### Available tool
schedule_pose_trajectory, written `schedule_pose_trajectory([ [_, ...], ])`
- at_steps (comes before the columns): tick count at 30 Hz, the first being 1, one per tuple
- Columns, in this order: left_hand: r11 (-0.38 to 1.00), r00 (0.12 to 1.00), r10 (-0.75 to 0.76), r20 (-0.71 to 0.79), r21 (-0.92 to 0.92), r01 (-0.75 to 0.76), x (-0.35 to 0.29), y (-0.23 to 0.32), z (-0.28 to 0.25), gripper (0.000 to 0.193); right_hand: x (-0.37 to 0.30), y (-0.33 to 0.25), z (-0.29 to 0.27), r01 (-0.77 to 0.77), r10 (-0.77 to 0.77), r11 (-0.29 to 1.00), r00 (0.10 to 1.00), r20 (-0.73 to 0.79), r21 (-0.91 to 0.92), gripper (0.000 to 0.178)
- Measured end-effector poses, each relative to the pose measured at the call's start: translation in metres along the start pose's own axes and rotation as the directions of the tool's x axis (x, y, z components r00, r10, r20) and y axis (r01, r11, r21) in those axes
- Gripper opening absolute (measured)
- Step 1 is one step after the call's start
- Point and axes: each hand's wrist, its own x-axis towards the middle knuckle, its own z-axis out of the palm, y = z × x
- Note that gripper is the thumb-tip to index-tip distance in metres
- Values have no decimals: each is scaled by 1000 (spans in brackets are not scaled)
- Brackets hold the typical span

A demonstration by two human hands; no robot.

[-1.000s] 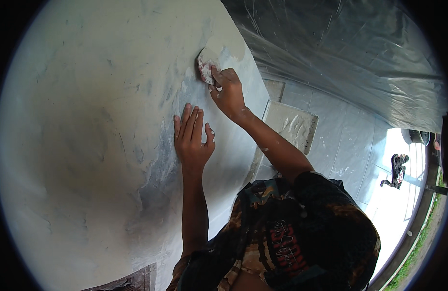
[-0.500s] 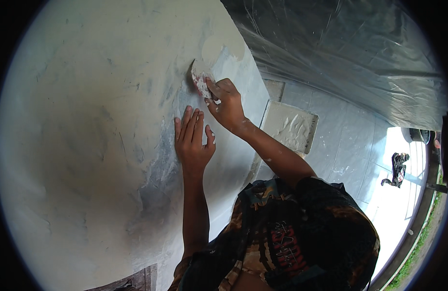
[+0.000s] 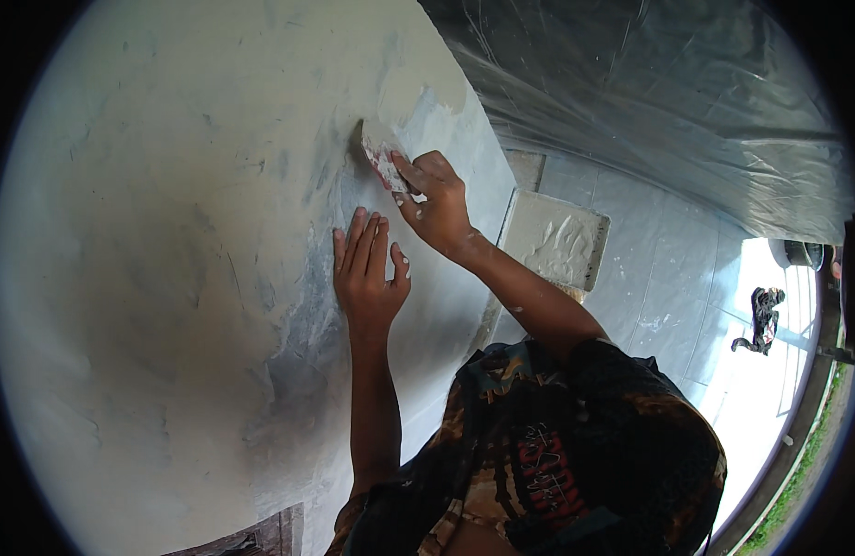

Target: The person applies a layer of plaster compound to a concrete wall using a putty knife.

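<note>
A putty knife (image 3: 381, 148) with a wide blade, smeared in white and reddish patches, is pinched in my right hand (image 3: 437, 199). Its blade rests against the wall (image 3: 150, 232), which is coated with pale filler and shows grey patches. Below and left of it, my left hand (image 3: 364, 273) lies flat on the wall, fingers stretched upward and thumb apart. White filler specks stick to both hands. Under the left palm runs a bluish-grey uncoated patch (image 3: 302, 361).
A shallow tray of white filler (image 3: 566, 243) sits on the grey tiled floor (image 3: 650, 278) to the right. Clear plastic sheeting (image 3: 668, 102) hangs at the upper right. Farther off, a crumpled black item (image 3: 764, 320) lies on the bright floor.
The putty knife and my right hand have shifted slightly left and down along the wall. My left hand stays in nearly the same spot.
</note>
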Motion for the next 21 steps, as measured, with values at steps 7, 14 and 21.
schedule_pose_trajectory([
  [7,999,999,36,-13,-6,-36,3,2,7,35,55,52,-2,-106,71,948,990,-126,-301,53],
  [14,1000,1000,17,0,6,-17,-1,0,1,34,9,8,-3,-57,57,998,998,-1,-37,54],
  [21,1000,1000,25,-6,-3,-25,3,3,6,33,54,40,1,-94,94,974,996,-12,-208,53],
])
